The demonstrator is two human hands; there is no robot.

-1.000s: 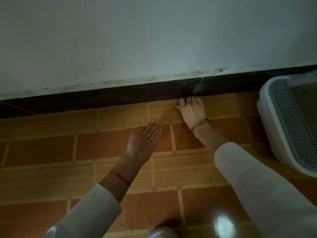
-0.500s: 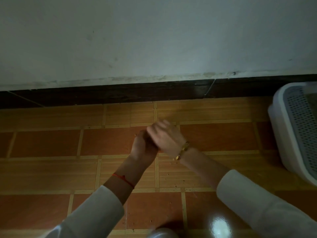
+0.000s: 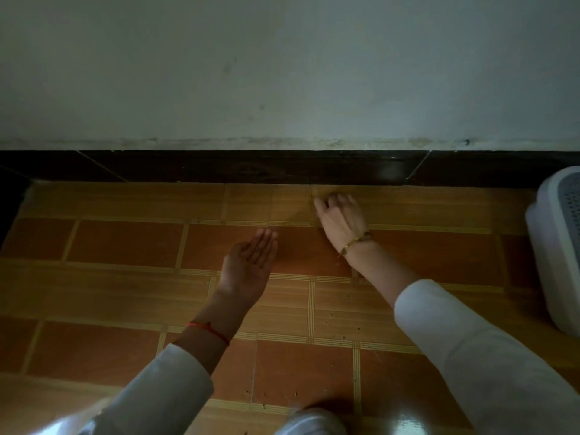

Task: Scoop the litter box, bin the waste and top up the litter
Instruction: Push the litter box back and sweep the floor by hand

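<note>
While your left hand lies palm up just above the orange-and-tan tiled floor, fingers straight and a few dark grains resting in the palm, your right hand reaches toward the dark glossy skirting board with its fingertips down on the tile. Whether those fingers are pinching a grain or only touching the floor is not clear; they look loosely bent, and nothing can be made out between them.

You seem to be on a side step of the job: gathering stray litter grains scattered over the tiles, with the cupped palm serving as the collecting dish. The white plastic litter box with the grey perforated step stands at the right edge of view, well apart from both hands and only partly in frame. No scoop, bin or litter bag shows.

For the next move, bring whatever the right fingers gather over to the open left palm, and keep that palm level so the grains do not roll off. More specks lie nearer you, between your white sleeves.
</note>
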